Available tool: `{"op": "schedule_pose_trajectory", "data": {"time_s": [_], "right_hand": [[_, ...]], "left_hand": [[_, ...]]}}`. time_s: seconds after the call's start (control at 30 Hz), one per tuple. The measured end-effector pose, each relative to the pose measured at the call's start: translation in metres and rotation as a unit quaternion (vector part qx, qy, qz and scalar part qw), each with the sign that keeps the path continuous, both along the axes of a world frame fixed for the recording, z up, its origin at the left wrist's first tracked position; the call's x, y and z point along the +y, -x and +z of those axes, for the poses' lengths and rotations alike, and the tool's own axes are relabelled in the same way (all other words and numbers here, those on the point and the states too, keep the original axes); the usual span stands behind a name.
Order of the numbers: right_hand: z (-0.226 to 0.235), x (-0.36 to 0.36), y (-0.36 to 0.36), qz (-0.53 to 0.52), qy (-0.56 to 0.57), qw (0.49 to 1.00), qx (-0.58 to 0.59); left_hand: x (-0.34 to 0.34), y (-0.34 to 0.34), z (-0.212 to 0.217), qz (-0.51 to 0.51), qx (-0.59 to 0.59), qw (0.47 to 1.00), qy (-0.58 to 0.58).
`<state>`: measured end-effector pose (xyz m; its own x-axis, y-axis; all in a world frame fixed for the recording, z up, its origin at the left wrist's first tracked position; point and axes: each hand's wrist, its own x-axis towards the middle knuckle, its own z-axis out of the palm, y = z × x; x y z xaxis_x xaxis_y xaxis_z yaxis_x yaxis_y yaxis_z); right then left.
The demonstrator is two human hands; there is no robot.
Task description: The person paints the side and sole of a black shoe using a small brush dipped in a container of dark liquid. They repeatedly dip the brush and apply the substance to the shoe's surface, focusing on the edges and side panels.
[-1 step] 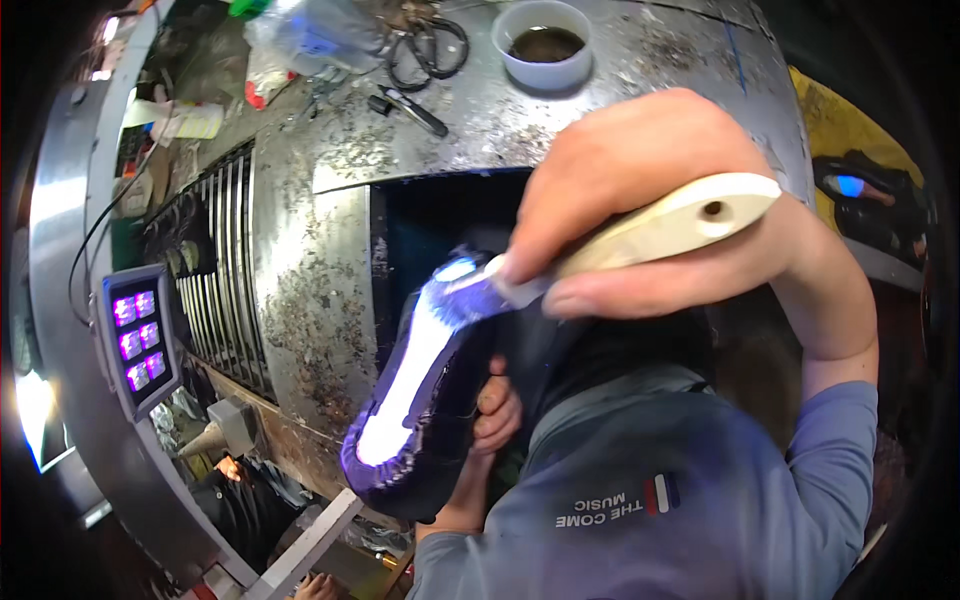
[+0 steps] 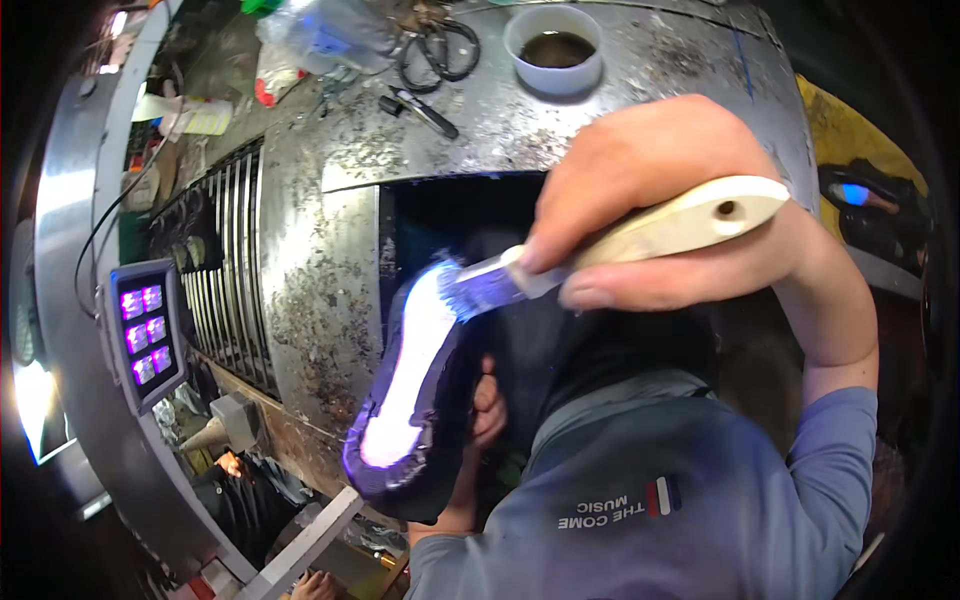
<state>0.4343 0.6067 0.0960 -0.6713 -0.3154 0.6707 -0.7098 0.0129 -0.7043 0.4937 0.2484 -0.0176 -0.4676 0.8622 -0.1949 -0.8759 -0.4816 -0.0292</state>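
A dark shoe upper (image 2: 455, 400) is held with its underside up; the long sole area (image 2: 405, 390) glows white-violet. My left hand (image 2: 488, 408) grips the shoe from its right side, fingers curled round it and partly hidden behind it. Above, my right hand (image 2: 660, 220) pinches a flat paintbrush (image 2: 690, 220) with a pale handle, pierced by a hole near its end. The brush's bristles touch the far end of the glowing underside.
A lamp panel with violet lights (image 2: 145, 325) stands at left, beside a metal grille (image 2: 230, 270). On the worn metal bench (image 2: 310, 230) are a white bowl of dark liquid (image 2: 553, 50), black-handled scissors (image 2: 440, 55), a black marker (image 2: 425, 112) and a plastic bag (image 2: 325, 40). Another person's hand (image 2: 315, 585) shows at lower left.
The brush has drawn back slightly to the right, its bristles less splayed. The shoe's far end has tilted a little. The whole view has shifted slightly.
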Motion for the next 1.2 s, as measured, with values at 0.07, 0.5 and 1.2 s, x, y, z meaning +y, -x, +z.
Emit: {"op": "schedule_pose_trajectory", "data": {"time_s": [0.07, 0.5, 1.2], "right_hand": [[-0.004, 0.009, -0.006, -0.037, -0.018, 0.999, -0.021], [-0.026, 0.019, -0.013, -0.089, -0.042, 0.988, -0.119], [-0.040, 0.024, 0.000, -0.201, -0.076, 0.948, -0.235]], "left_hand": [[-0.036, 0.017, 0.041, 0.085, 0.063, 0.958, 0.267], [-0.149, 0.238, 0.151, -0.071, 0.415, 0.348, 0.837], [-0.274, 0.492, 0.023, 0.078, 0.429, -0.069, 0.897]]}}
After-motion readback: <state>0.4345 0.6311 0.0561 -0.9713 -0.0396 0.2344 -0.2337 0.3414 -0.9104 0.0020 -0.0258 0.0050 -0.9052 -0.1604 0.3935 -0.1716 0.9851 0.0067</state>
